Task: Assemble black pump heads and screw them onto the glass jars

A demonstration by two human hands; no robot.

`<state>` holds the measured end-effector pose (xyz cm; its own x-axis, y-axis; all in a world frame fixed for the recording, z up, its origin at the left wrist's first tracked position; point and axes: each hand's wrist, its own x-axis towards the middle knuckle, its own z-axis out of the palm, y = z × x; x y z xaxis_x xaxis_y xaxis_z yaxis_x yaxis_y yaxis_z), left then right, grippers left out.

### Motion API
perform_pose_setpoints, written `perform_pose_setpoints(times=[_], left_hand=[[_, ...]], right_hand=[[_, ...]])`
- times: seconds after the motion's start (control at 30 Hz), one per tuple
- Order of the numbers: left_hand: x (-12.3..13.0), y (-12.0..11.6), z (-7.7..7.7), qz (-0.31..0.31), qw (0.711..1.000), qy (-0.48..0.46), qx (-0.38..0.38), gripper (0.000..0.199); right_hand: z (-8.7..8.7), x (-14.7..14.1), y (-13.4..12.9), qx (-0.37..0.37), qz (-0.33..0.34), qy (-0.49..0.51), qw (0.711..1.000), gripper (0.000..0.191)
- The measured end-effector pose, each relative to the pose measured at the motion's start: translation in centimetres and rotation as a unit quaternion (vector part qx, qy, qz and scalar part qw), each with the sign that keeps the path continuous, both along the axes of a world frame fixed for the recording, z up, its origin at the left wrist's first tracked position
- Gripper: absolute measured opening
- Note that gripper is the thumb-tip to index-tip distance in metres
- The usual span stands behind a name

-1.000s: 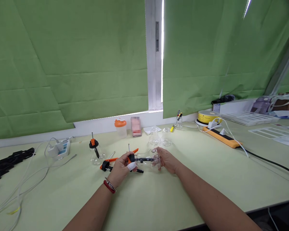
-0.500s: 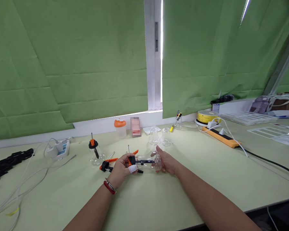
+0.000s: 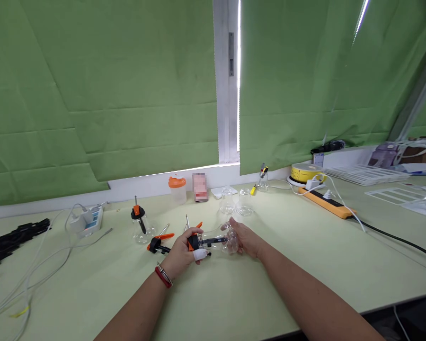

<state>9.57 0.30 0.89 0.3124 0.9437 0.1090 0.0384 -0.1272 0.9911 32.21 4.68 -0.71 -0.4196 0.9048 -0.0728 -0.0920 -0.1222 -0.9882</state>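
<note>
A clear glass flask (image 3: 218, 239) lies sideways between my hands, with a black rod inside it. My left hand (image 3: 182, 251), a white wrap on its thumb, is closed round the black and orange cap (image 3: 193, 242) at the neck end. My right hand (image 3: 243, 237) grips the wide base. To the left stands another flask (image 3: 144, 229) with a black and orange top. Beside my left hand lies a black and orange cap piece (image 3: 156, 245) with a rod. Two clear glass flasks (image 3: 226, 203) (image 3: 244, 204) stand behind my right hand.
At the back are an orange-lidded cup (image 3: 178, 192), a pink box (image 3: 200, 187) and a small jar with tools (image 3: 262, 181). An orange power strip (image 3: 326, 203) and yellow spool (image 3: 306, 173) sit right; a white power strip (image 3: 92, 222), cables and black parts (image 3: 17, 241) lie left.
My left hand has shifted slightly, and its thumb has moved a little right and down along the cap. The flask has tilted slightly between my hands.
</note>
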Motion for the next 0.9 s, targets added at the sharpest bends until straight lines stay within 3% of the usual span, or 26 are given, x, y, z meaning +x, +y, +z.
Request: perform_pose_setpoints(times=[0.2,0.4,0.6,0.9], left_hand=[[-0.1,0.1,0.3,0.010,1.000,-0.007,-0.001,0.047],[-0.4,0.2,0.6,0.041,0.999,-0.017,-0.002,0.047],[-0.6,0.3,0.4,0.020,1.000,-0.011,-0.001,0.046],[-0.5,0.1,0.6,0.018,1.000,0.019,0.001,0.056]], right_hand=[[0.2,-0.1,-0.1,-0.010,-0.002,0.036,0.999,0.060],[0.7,0.9,-0.4,0.048,0.088,0.135,0.986,0.054],[0.2,1.2,-0.2,0.053,0.094,0.101,0.989,0.056],[-0.8,0.8,0.8,0.023,0.048,-0.007,0.999,0.059]])
